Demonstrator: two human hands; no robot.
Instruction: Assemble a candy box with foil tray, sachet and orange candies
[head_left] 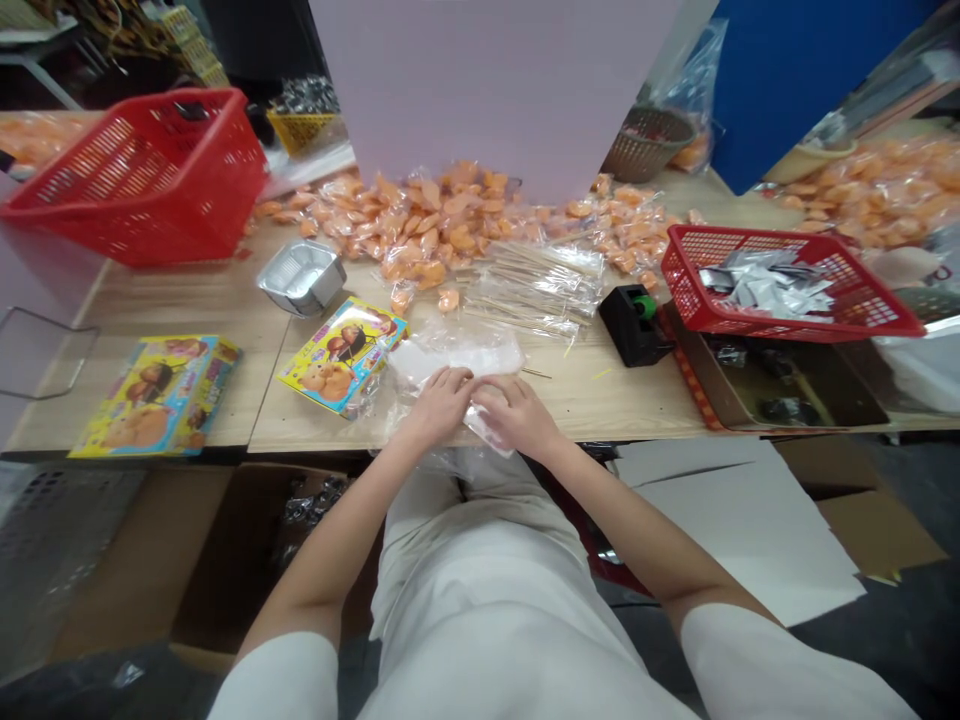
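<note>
My left hand [441,402] and my right hand [517,413] rest side by side at the front edge of the wooden table [600,395]. Both sets of fingers are curled and pinching a clear plastic bag [465,360] that lies flat in front of me. A yellow printed card pack [343,352] lies just left of the bag. Behind the bag is a heap of clear sleeves holding thin sticks [536,285]. Farther back spreads a pile of orange wrapped pieces [442,225].
A foil tray [301,276] and a tilted red basket [142,175] stand at the left, with a yellow box [157,392] near the front. A black tape dispenser [634,322] and a red basket of silver packets [780,280] sit right. Cardboard boxes lie below.
</note>
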